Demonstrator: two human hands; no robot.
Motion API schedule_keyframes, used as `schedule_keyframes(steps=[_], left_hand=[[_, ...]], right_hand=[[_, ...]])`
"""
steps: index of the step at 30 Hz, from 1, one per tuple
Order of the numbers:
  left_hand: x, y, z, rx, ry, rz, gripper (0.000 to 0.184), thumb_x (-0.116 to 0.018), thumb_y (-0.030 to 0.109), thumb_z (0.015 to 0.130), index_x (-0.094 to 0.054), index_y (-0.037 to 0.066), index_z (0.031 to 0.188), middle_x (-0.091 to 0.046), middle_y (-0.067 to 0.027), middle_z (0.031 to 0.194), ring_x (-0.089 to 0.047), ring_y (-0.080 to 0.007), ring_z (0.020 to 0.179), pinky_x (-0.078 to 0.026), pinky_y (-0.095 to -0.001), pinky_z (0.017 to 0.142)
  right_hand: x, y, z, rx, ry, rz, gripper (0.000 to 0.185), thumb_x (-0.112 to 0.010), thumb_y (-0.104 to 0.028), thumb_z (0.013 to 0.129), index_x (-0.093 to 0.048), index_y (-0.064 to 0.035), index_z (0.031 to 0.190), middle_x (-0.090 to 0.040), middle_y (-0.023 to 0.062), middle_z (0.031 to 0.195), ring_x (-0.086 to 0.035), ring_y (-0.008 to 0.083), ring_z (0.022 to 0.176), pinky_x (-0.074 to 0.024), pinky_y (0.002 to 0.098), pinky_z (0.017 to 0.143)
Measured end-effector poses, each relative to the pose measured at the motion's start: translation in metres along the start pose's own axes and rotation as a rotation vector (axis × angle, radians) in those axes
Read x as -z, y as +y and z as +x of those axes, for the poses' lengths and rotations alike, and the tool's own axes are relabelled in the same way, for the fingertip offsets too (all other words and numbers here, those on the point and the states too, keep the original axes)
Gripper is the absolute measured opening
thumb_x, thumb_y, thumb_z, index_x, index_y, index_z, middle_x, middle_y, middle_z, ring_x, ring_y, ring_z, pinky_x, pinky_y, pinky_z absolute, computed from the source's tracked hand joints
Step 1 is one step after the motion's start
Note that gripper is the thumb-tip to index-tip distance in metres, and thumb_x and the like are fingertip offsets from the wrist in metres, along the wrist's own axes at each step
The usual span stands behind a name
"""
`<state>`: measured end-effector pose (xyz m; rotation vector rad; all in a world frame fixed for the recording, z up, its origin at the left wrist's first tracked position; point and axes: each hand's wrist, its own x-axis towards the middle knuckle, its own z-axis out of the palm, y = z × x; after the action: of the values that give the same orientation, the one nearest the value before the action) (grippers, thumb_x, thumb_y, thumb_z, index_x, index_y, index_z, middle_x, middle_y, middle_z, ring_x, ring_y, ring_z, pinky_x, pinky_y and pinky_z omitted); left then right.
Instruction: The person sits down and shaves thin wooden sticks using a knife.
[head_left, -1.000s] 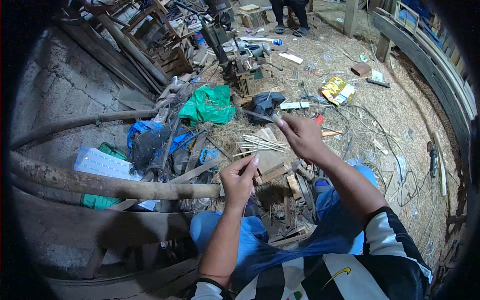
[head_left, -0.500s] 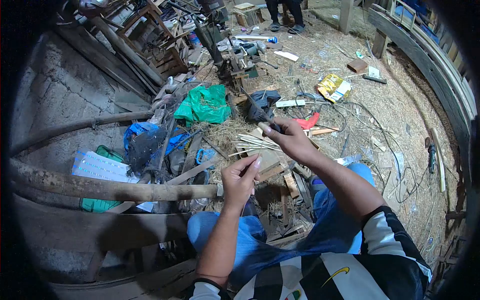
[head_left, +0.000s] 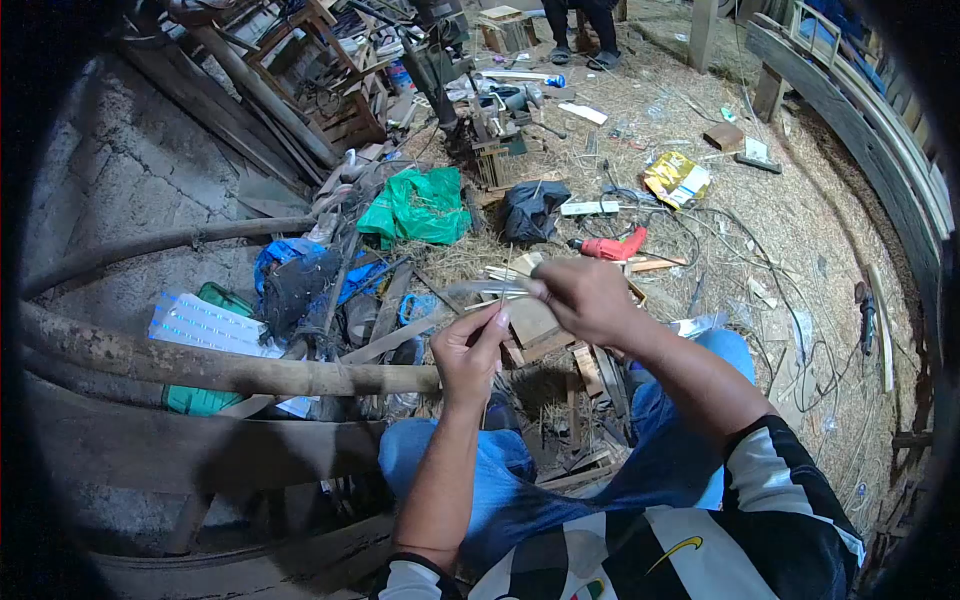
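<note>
Two hands work close together, approx. in the centre of the view. The L hand (head_left: 468, 362) is pinching 1 thin strip (head_left: 504, 298), pale, stiff and nearly upright, betw. thumb and fingers. The R hand (head_left: 585, 300) is closed around a blade (head_left: 482, 287), flat, grey and slightly blurred from motion; its handle is hidden inside the fist. The blade lies abt. horizontal, across the strip, just above the L thumb; if it touches, I cannot tell. Behind the hands, a bundle of split sticks (head_left: 512, 272), pale and straight, is partly covered, near a flat board (head_left: 533, 322). The floor (head_left: 820, 200) has a rough layer of shavings. On the left, a bamboo pole (head_left: 230, 368) is round and smooth, w/ dark spots.

Containers: the green plastic bag (head_left: 415, 205) is crumpled, w/ some straw bits on it; the black bag (head_left: 532, 212) is bunched, its contents not visible. Same for the yellow packet (head_left: 677, 180), shiny & creased.

Compared w/ 0.5 s ago, the R hand is now lower and turned; the blade pointed up and away then, now it points left. The red drill (head_left: 612, 246) shows more fully, incl. its dark tip. L hand keeps its pinch, approx. same place.
</note>
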<state>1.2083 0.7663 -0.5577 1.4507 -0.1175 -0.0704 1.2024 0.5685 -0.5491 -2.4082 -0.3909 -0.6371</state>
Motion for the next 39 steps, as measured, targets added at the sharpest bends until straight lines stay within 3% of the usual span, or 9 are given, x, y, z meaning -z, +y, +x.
schedule_keyframes(steps=[7,9,12,15,21,26,29,31,39], left_hand=[[0.004,-0.003,0.000,0.032,-0.062,-0.092,0.018,-0.075,0.006,0.086,-0.074,-0.003,0.101,-0.064,-0.0054,0.070,-0.047,-0.0047,0.045,-0.033,-0.0198,0.039],[0.003,0.000,0.002,0.032,-0.056,-0.082,0.016,-0.074,0.004,0.087,-0.073,-0.003,0.101,-0.063,-0.0052,0.068,-0.047,-0.0046,0.045,-0.033,-0.0196,0.039],[0.004,0.002,0.001,0.017,-0.071,-0.022,0.016,-0.074,0.003,0.087,-0.074,-0.003,0.102,-0.063,-0.0042,0.068,-0.047,-0.0042,0.046,-0.033,-0.0194,0.039],[-0.001,-0.001,-0.001,-0.013,-0.100,0.062,0.015,-0.073,0.005,0.088,-0.074,-0.002,0.101,-0.064,-0.0025,0.069,-0.048,-0.0030,0.048,-0.034,-0.0196,0.041],[-0.005,0.001,-0.008,0.084,-0.204,0.104,0.017,-0.072,0.009,0.091,-0.074,-0.001,0.105,-0.065,-0.0023,0.069,-0.049,-0.0026,0.048,-0.034,-0.0195,0.040],[-0.003,0.005,-0.007,0.204,-0.267,-0.002,0.020,-0.070,0.008,0.091,-0.072,-0.001,0.108,-0.060,-0.0019,0.065,-0.044,-0.0043,0.041,-0.032,-0.0196,0.038],[-0.003,0.008,-0.005,0.192,-0.202,-0.045,0.020,-0.069,0.007,0.092,-0.071,-0.001,0.109,-0.060,-0.0022,0.064,-0.042,-0.0046,0.040,-0.031,-0.0199,0.037],[-0.002,0.008,-0.002,0.178,-0.129,-0.108,0.018,-0.069,0.007,0.091,-0.071,-0.002,0.107,-0.060,-0.0032,0.065,-0.042,-0.0054,0.040,-0.031,-0.0199,0.037],[0.007,0.003,0.000,0.109,-0.088,-0.109,0.017,-0.069,0.004,0.090,-0.070,-0.003,0.106,-0.061,-0.0046,0.067,-0.043,-0.0051,0.041,-0.031,-0.0193,0.037]], right_hand=[[-0.002,0.001,-0.002,0.028,0.052,-0.003,0.021,-0.059,-0.033,0.095,-0.064,-0.0130,0.092,-0.064,0.0096,0.074,-0.064,0.0334,0.066,-0.0477,0.0465,0.054],[0.002,0.012,0.007,-0.159,0.038,0.003,0.023,-0.058,-0.033,0.096,-0.064,-0.0114,0.091,-0.065,0.0124,0.077,-0.064,0.0374,0.071,-0.0477,0.0486,0.057],[0.010,0.023,0.015,-0.357,-0.043,-0.072,0.032,-0.057,-0.038,0.098,-0.065,-0.0079,0.092,-0.063,0.0139,0.074,-0.064,0.0321,0.067,-0.0462,0.0447,0.058],[-0.010,0.019,0.006,-0.413,-0.053,0.687,0.037,-0.058,-0.036,0.102,-0.064,-0.0002,0.097,-0.052,-0.0025,0.081,-0.045,0.0054,0.080,-0.0395,0.0256,0.070],[-0.015,0.027,0.010,-0.505,-0.088,0.850,0.025,-0.066,-0.027,0.098,-0.064,-0.0026,0.098,-0.052,-0.0067,0.082,-0.043,0.0024,0.078,-0.0378,0.0230,0.068],[-0.008,0.043,0.015,-0.442,0.029,0.779,0.038,-0.062,-0.038,0.099,-0.060,-0.0030,0.084,-0.049,-0.0021,0.065,-0.044,0.0103,0.061,-0.0353,0.0315,0.056],[0.010,0.017,0.011,-0.320,0.151,0.424,0.038,-0.054,-0.040,0.101,-0.059,-0.0040,0.088,-0.057,0.0102,0.067,-0.057,0.0276,0.059,-0.0411,0.0411,0.057],[0.017,-0.006,0.005,-0.224,-0.030,0.138,0.036,-0.050,-0.039,0.101,-0.058,-0.0054,0.092,-0.060,0.0188,0.076,-0.061,0.0408,0.070,-0.0446,0.0499,0.061],[0.001,-0.023,-0.011,0.044,-0.059,0.019,0.022,-0.061,-0.032,0.091,-0.061,-0.0103,0.094,-0.063,0.0106,0.077,-0.065,0.0346,0.070,-0.0497,0.0474,0.057]])
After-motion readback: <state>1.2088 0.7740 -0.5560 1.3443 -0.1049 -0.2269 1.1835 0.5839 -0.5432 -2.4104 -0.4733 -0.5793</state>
